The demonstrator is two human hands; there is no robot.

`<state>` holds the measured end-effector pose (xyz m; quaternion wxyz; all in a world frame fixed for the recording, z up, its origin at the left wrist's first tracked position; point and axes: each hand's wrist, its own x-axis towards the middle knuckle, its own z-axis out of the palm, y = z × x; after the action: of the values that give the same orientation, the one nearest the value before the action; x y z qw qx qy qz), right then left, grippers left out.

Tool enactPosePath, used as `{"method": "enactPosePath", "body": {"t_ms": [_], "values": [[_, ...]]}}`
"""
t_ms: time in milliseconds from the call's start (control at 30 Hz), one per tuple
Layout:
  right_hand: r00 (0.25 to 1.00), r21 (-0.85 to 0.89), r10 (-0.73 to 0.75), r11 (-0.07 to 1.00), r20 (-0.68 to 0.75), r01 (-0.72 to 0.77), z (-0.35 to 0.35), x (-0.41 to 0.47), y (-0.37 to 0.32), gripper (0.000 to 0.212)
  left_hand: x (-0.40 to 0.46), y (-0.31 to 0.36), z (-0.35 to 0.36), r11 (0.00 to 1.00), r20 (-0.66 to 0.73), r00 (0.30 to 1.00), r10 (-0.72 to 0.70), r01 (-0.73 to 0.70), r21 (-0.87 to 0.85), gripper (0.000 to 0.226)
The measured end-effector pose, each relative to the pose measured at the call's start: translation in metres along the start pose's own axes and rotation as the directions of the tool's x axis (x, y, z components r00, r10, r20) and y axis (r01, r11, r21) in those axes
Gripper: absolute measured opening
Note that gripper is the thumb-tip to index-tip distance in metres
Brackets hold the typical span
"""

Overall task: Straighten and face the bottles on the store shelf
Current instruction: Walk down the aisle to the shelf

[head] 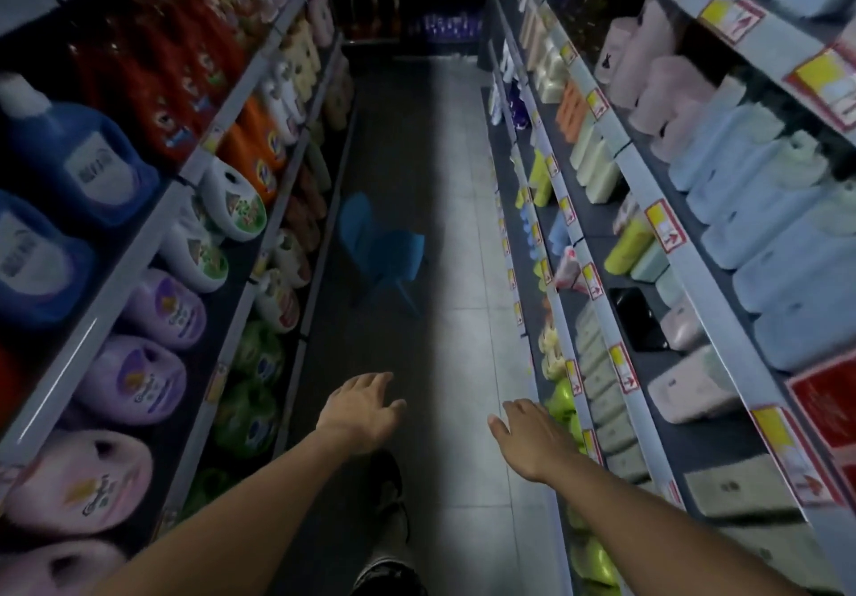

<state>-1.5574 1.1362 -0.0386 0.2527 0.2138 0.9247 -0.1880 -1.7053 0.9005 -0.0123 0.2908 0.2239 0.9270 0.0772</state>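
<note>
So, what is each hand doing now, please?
Left hand: open, holding nothing.
Right hand: open, holding nothing.

I see two bare arms with no sleeves on them. The left hand [363, 410] and the right hand [532, 440] have no gloves, no rings and no watch. Both wrists are bare too. Down low I see a dark shoe [387, 479] with laces, and light trousers [393, 528] above another dark shoe [389, 579] at the bottom edge. It is dim there.
</note>
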Motion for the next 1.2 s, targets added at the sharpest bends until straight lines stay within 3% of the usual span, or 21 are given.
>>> {"method": "enactPosePath", "body": {"t_ms": [633, 900, 1200], "values": [[0.989, 0.116, 0.144, 0.983, -0.028, -0.139, -0.164, 0.268, -0.109, 0.064, 0.280, -0.065, -0.186, 0.999, 0.029, 0.998, 0.054, -0.054, 0.008, 0.068], [0.987, 0.152, 0.157, 0.977, -0.036, -0.150, -0.207, 0.350, -0.093, 0.063, 0.370, -0.042, -0.220, 0.999, 0.040, 0.998, 0.042, -0.043, 0.028, 0.068], [0.991, 0.164, 0.125, 0.980, -0.055, -0.115, -0.290, 0.469, -0.023, 0.062, 0.499, 0.038, -0.268, 0.998, 0.064, 0.997, 0.030, -0.033, 0.050, 0.069]]}}
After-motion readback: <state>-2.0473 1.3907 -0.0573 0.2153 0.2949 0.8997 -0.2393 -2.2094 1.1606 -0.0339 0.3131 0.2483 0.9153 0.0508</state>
